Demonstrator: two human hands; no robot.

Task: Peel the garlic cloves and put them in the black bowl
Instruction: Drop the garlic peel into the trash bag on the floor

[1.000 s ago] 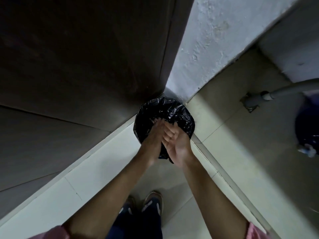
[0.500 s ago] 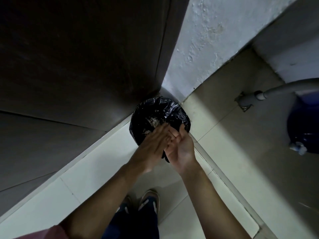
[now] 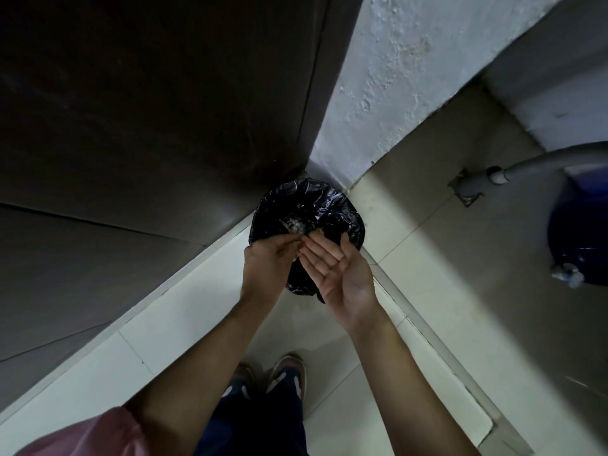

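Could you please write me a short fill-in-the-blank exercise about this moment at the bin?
1. Both hands are held over a bin lined with a ____ plastic bag.
2. The right hand is open with its palm facing ____.
3. The bin stands on the floor in a ____ where the dark door meets the white wall.
4. A grey pipe runs above the ____ container at the right edge.

Missing words: black; up; corner; blue
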